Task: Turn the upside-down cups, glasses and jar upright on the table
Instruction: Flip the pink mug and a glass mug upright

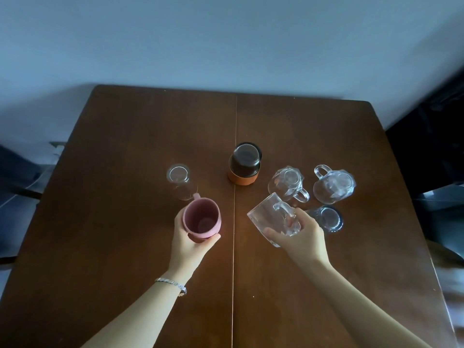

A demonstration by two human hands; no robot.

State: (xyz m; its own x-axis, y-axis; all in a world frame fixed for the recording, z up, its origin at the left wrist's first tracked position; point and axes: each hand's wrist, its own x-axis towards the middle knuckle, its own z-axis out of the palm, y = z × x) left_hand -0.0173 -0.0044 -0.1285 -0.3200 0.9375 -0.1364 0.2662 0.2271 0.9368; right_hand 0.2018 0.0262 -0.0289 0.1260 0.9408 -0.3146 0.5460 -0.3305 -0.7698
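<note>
Risk: the clear glass handled mug (275, 217) is tilted in mid-turn with its mouth toward the left edge of the surface (125, 146); smooth glass held low near its base could slip, I judge, and drop onto the wood.
Risk, crowding: the small bluish upturned glass (326, 219) stands just beside the right hand (298, 237), so a wide swing could knock it, or the two clear ribbed handled mugs (287, 185) behind it.
Left hand (192, 234): wrapped around the lower body of the pink ridged mug (201, 219), which is mouth-up, near the middle seam; whether it rests on the surface I cannot tell.
Right hand: closed on the base end of the clear glass handled mug, whose handle faces up.
Still inverted: the clear tumbler (180, 180) beyond the pink mug, the dark glass jar with an orange lid (244, 164) at the centre seam, the ribbed mugs toward the right edge, and the bluish glass.
Progress: early, by my reading; five pieces remain.
</note>
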